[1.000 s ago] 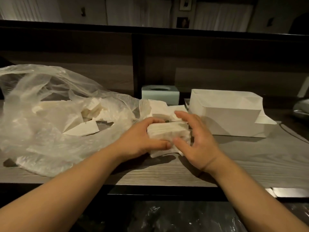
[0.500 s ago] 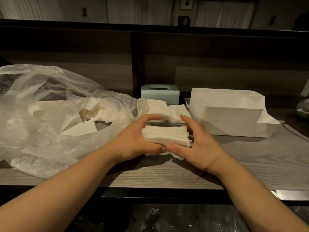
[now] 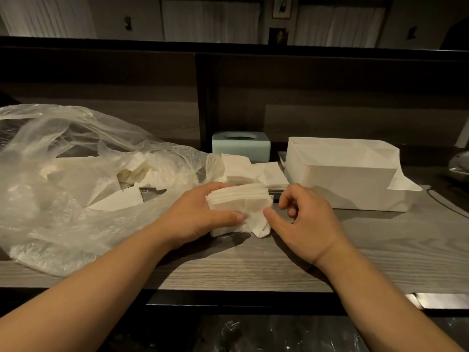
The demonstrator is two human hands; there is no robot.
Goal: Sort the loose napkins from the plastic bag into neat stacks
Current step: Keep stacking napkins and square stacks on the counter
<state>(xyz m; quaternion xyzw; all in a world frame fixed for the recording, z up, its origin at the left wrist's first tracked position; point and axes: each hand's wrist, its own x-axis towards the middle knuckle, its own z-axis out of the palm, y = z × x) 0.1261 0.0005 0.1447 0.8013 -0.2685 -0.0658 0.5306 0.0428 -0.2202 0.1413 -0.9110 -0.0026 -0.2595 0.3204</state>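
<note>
A stack of white napkins [image 3: 241, 201] stands on the wooden counter [image 3: 380, 250] in the middle of the head view. My left hand [image 3: 195, 219] grips its left side, thumb on the front and fingers behind. A few lower napkins stick out crooked at the bottom right. My right hand [image 3: 304, 224] hovers just right of the stack with loosely curled fingers, holding nothing, its thumb tip close to the stack's edge. The clear plastic bag [image 3: 63, 199] lies crumpled on the left with loose napkins [image 3: 132, 171] inside.
More loose napkins [image 3: 236, 166] lie behind the stack at the bag's mouth. A white open container [image 3: 342, 179] stands to the right, a pale green tissue box [image 3: 241, 146] against the back panel. A shiny object [image 3: 459, 163] and a cable sit at the far right.
My right hand has let go of the stack and pulled a little to the right. My left hand still grips the napkins, now turned more side-on.
</note>
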